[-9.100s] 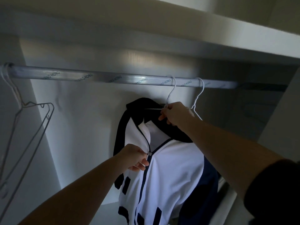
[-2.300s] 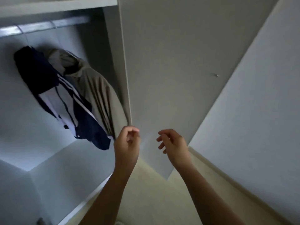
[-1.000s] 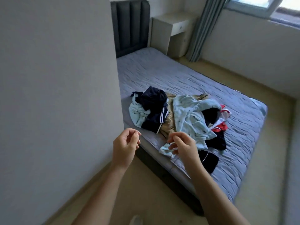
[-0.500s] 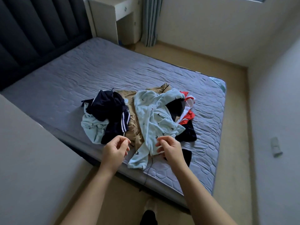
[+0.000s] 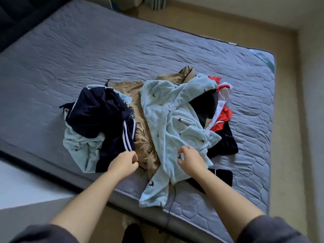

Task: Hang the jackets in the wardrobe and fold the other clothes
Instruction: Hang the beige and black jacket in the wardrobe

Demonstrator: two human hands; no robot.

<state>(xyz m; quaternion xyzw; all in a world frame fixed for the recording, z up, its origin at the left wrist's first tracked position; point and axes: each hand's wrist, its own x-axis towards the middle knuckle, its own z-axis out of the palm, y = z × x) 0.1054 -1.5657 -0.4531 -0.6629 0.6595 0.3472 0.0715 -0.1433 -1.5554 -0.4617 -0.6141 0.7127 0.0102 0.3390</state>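
A heap of clothes lies on the grey quilted bed (image 5: 87, 50). It holds a navy garment with white stripes (image 5: 98, 113), a tan garment (image 5: 140, 134), a light blue fleece with small dark marks (image 5: 168, 120), another light blue piece (image 5: 78, 146), a red and white item (image 5: 222, 102) and dark pieces (image 5: 224, 142). My left hand (image 5: 124, 163) hovers curled into a fist at the navy garment's lower edge and holds nothing. My right hand (image 5: 191, 160) hangs over the fleece with loosely curled fingers, gripping nothing that I can see.
A white panel (image 5: 26, 186) stands at the lower left, close to the bed's near edge. Beige floor (image 5: 287, 137) runs along the bed's right side up to a pale wall. A dark headboard (image 5: 10, 14) sits at the top left. A thin black cable (image 5: 172, 199) trails off the mattress.
The view turned from the wardrobe, where the jackets hang, to the bed and came closer to the clothes heap. Both empty hands now hover right over it, and the left has curled tighter.
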